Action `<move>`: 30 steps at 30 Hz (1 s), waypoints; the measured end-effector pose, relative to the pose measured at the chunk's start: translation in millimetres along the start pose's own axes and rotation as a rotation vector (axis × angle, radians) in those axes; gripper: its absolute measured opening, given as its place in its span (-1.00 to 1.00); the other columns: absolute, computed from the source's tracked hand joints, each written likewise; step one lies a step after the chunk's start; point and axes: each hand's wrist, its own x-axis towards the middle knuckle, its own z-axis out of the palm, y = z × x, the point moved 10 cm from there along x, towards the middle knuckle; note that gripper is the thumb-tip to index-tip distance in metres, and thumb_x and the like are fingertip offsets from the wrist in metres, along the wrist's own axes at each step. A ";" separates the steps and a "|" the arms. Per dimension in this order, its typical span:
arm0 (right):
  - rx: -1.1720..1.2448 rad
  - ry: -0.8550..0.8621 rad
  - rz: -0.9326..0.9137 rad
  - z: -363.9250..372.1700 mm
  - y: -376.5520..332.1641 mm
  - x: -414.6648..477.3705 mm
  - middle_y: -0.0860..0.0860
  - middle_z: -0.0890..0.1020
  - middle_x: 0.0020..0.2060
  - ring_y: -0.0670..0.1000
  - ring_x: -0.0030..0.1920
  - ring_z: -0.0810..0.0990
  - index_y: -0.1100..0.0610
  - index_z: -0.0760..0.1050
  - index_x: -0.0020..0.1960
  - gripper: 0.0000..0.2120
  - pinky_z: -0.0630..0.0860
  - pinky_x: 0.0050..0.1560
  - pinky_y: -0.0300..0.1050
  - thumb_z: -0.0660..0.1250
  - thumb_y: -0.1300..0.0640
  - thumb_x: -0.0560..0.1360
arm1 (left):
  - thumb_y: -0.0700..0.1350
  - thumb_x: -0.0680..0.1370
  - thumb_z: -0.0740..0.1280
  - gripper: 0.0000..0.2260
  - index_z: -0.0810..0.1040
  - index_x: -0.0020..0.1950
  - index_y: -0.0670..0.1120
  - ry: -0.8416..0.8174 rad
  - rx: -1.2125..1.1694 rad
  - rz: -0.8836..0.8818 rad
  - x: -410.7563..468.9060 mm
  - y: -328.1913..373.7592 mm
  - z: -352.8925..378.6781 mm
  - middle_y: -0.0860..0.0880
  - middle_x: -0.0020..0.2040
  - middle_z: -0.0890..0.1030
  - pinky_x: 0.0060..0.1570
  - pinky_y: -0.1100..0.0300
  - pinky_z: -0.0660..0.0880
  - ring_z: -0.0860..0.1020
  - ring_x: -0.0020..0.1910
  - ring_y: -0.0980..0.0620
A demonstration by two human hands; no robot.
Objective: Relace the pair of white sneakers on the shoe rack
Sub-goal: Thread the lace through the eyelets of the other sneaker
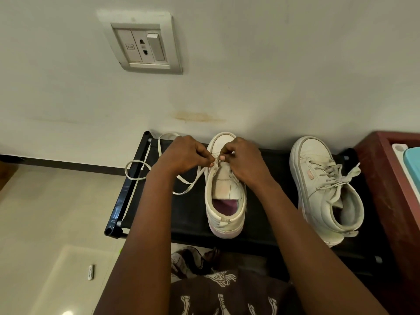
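front edge of the rack: the heel of the unlaced sneaker (225, 201) sits right at the front edge of the shoe rack (188, 214), roughly mid-rack, opening facing the person.

long axis: runs straight away from the person, heel near and toe pointing at the back edge and the wall. The eyelet rows run front to back too.

hands: both are up at the toe end, at the lowest eyelets, nearly touching each other. The left hand (184, 155) pinches the lace (141, 171) at the left eyelet row. The right hand (244, 162) pinches at the same spot from the right row, and it looks like the lace there as well, though that's tiny.

lace slack: all of it trails to the left, looping over the rack's left edge and near its back-left corner. So the left hand is the one nearer the slack, and probably the one to feed it.

other shoe: the laced sneaker (322, 189) is toward the rack's right edge, well apart from both hands, toe angled to the back.

progress guess: early, barely the first crossing on this shoe.

watch out: the loop hanging off the left edge could snag on the rack's frame when pulled.
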 end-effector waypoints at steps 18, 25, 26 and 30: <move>0.156 -0.147 0.172 12.8 12.4 -2.7 0.16 0.59 0.02 0.12 0.03 0.54 0.29 0.53 0.10 -0.76 0.44 0.06 -0.01 0.15 0.21 0.58 | -0.17 0.43 0.45 -0.92 0.64 -0.13 -0.01 -0.141 -0.088 -0.088 1.9 -15.4 14.7 0.10 -0.18 0.63 0.02 0.25 0.38 0.55 -0.05 0.13; 0.149 0.002 0.080 -2.0 10.0 0.5 0.07 0.53 0.11 0.00 0.11 0.50 0.20 0.62 0.05 -0.83 0.29 0.03 -0.29 0.29 0.20 0.53 | -0.15 0.52 0.36 -0.95 0.58 -0.06 -0.11 -0.240 -0.258 -0.124 -0.4 -18.3 30.5 0.05 -0.15 0.60 0.04 0.28 0.39 0.52 -0.05 0.13; 0.170 0.040 0.086 -6.9 12.3 0.8 0.07 0.56 0.11 0.00 0.11 0.51 0.20 0.62 0.07 -0.82 0.28 0.02 -0.32 0.28 0.20 0.54 | -0.14 0.52 0.36 -0.96 0.58 -0.08 -0.10 -0.227 -0.266 -0.126 0.5 -18.6 30.0 0.05 -0.16 0.60 0.05 0.27 0.40 0.52 -0.07 0.14; 0.314 0.138 0.154 -26.3 31.0 0.7 0.06 0.64 0.06 -0.08 0.06 0.55 0.21 0.62 0.06 -0.71 0.32 -0.06 -0.54 0.15 0.37 0.54 | -0.18 0.52 0.36 -0.88 0.56 -0.23 -0.10 -0.175 -0.274 -0.186 4.1 -23.9 28.6 0.03 -0.30 0.55 -0.14 0.28 0.40 0.48 -0.27 0.13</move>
